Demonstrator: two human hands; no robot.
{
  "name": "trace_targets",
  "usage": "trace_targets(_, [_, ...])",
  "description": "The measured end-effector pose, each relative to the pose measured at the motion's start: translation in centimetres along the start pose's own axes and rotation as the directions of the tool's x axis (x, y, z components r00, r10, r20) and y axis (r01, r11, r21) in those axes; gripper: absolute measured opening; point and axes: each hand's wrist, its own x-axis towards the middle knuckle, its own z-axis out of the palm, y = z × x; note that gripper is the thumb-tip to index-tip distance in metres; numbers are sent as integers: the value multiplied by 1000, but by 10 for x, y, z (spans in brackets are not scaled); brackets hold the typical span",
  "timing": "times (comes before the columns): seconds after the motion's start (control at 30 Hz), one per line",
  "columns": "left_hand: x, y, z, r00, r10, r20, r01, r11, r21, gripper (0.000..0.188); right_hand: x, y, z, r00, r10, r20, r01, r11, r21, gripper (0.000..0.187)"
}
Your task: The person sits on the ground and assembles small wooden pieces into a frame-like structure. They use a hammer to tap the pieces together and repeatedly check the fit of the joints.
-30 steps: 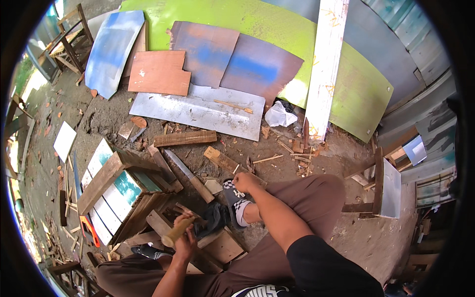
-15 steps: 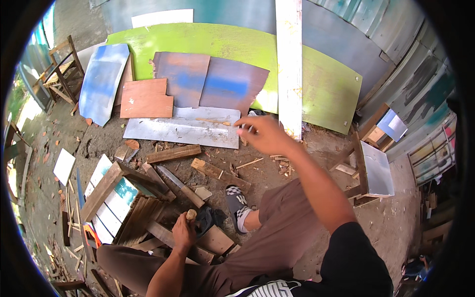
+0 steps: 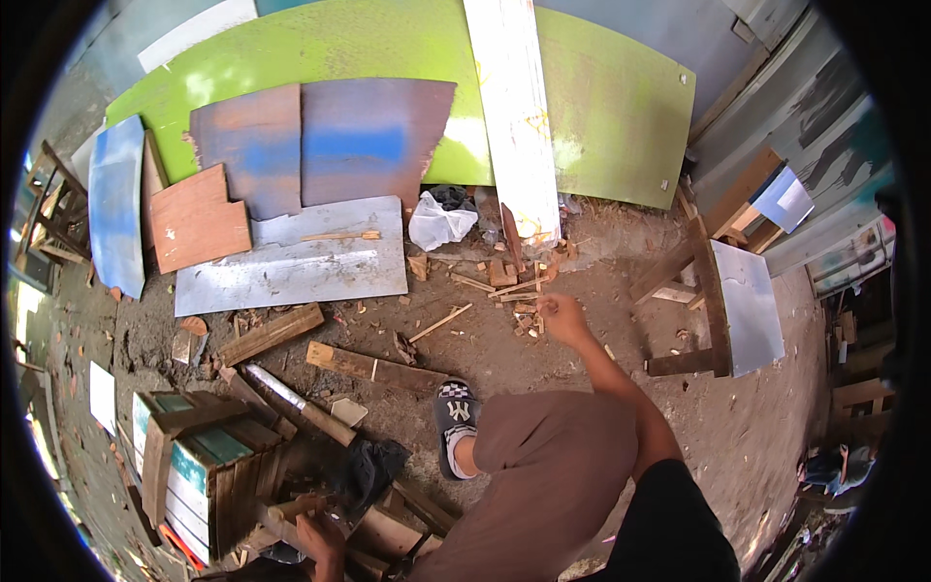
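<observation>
Low at the left, my left hand (image 3: 318, 535) is closed around a light wooden handle (image 3: 293, 507); whatever the handle belongs to is blurred and partly hidden. Beside it lie a black plastic bag (image 3: 373, 468) and a small slatted wooden piece of furniture (image 3: 228, 475) with white and teal boards. My right hand (image 3: 562, 320) is stretched forward over the ground, its fingers curled, at the right edge of a pile of wood scraps (image 3: 519, 291). Whether anything is between those fingers does not show.
A saw-like blade with a wooden handle (image 3: 325, 419) and a plank (image 3: 373, 367) lie before my foot. Farther off are a grey sheet (image 3: 291, 254), a white bag (image 3: 438, 225) and a large green panel (image 3: 621, 121). A wooden chair (image 3: 747, 306) lies at the right.
My right hand has swung down and to the right, from above the grey sheet to the wood scraps. My left hand has moved lower and left. The view has shifted to the right.
</observation>
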Motion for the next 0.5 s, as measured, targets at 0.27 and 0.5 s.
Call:
trace_targets(0.27, [0, 8, -1, 998, 9, 63, -7, 1000, -29, 29, 34, 95, 136, 982, 183, -55, -186, 980, -74, 41])
trace_targets(0.5, [6, -2, -7, 931, 341, 128, -363, 902, 233, 34, 50, 106, 156, 973, 229, 8, -215, 927, -309, 44])
